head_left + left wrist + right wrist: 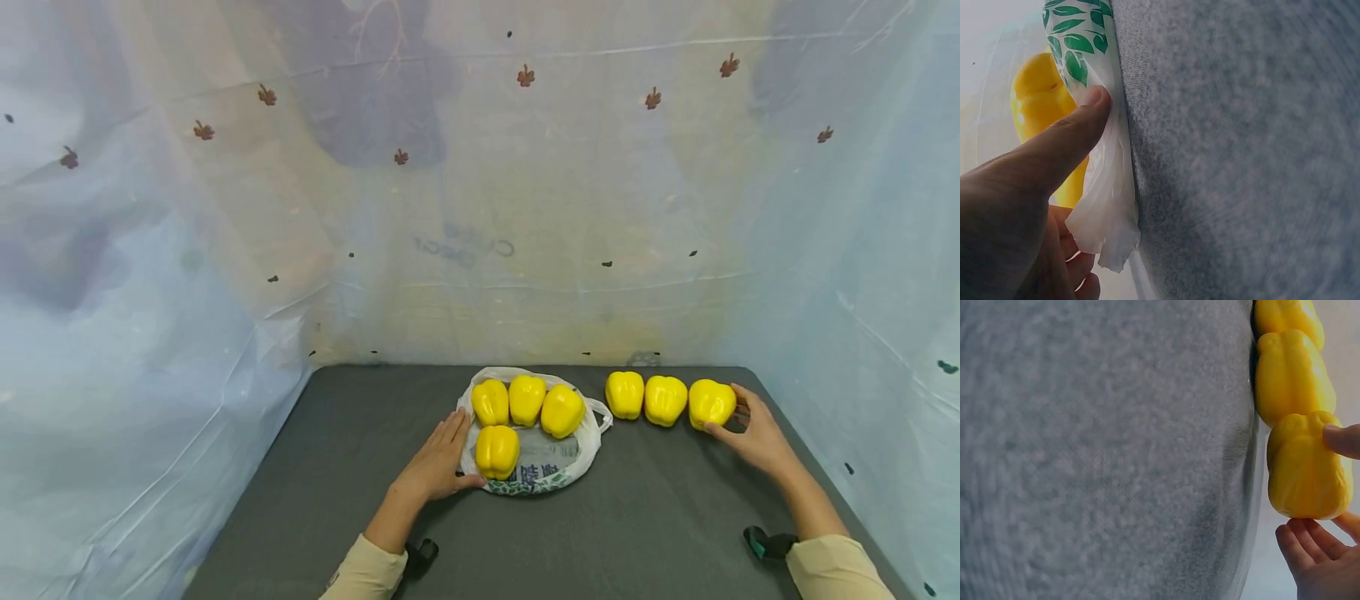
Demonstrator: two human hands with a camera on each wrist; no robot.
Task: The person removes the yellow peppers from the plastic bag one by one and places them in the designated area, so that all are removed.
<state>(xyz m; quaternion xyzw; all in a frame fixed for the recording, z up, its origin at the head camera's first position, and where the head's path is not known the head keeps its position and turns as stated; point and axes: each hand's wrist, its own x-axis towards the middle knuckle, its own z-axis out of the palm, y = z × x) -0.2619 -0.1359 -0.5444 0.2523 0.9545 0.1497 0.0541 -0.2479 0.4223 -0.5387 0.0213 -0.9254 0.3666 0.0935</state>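
A white plastic bag (588, 454) with green leaf print lies spread wide on the grey table, several yellow bell peppers (497, 452) inside its rolled rim. At its left edge rests my left hand (437, 461), fingers extended along the rim; in the left wrist view the thumb (1079, 134) presses against the bag's side. Right of the bag, three yellow bell peppers stand in a row. My right hand (760, 433) holds the outermost bell pepper (711, 403), thumb on its near side and fingers at its right, as the right wrist view also shows.
The other two row peppers (665, 401) stand close beside the held one. A bag handle loop (602, 414) sticks out toward them. Patterned curtains (480, 208) enclose the back and sides of the grey table (600, 542).
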